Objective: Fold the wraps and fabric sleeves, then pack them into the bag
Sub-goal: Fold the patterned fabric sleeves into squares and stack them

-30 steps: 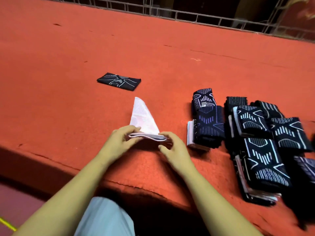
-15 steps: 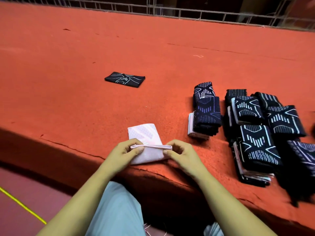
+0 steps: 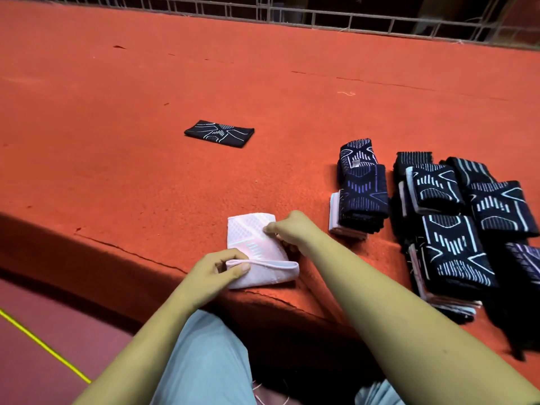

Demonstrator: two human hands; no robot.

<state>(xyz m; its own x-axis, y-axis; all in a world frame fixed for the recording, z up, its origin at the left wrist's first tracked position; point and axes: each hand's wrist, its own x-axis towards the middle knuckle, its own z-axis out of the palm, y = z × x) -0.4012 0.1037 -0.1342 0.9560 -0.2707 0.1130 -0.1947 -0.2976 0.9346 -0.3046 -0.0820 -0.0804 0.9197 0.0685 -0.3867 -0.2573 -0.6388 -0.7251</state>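
Observation:
A pale pink fabric sleeve (image 3: 253, 241) lies near the front edge of the orange-red table (image 3: 146, 176). My left hand (image 3: 217, 268) pinches its near rolled hem at the left corner. My right hand (image 3: 293, 229) has its fingers curled on the sleeve's far right edge. To the right stands a pile of folded dark sleeves (image 3: 362, 190) with white patterns, and beyond it a larger heap of dark sleeves (image 3: 455, 229). One folded dark sleeve (image 3: 219, 133) lies alone farther back on the table. No bag is in view.
A metal railing (image 3: 321, 17) runs along the table's far edge. The table's front edge drops to a dark red floor with a yellow line (image 3: 43, 344). My legs in light trousers (image 3: 204, 363) sit below the edge.
The sleeve went from standing up folded in both hands to lying flat on the table. My right hand has left the near hem and moved to the far right edge.

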